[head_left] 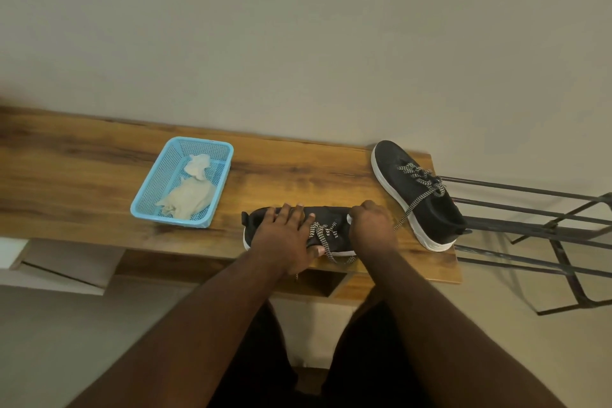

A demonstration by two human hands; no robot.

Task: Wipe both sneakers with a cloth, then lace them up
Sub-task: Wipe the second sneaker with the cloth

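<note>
The left hand [287, 235] lay flat over the near sneaker [298, 228], fingers spread and straight across its black upper, the thumb down at the near side by the white sole. The right hand [372, 225] sat at the toe end of that same sneaker with its fingers curled under; whether it pinched a lace could not be told, since the knuckles hid the fingertips. Between the two hands ran the black-and-white speckled laces [323, 233], loose, one end trailing over the sole toward the table's front edge.

The near sneaker lay crosswise near the front edge of a wooden table [82, 182] with a dark, streaked grain. To the right of the sneaker, well apart, stood the second sneaker [414, 192], black knit with a thick white sole, toe pointing away, its laces slack and one end lying on the wood. To the left of the near sneaker sat a light blue mesh basket [152, 182] holding a crumpled pale cloth [190, 200]. Behind the table rose a plain beige wall [298, 26]. Past the table's right end stood a dark metal rack [546, 225] of thin bars.
</note>
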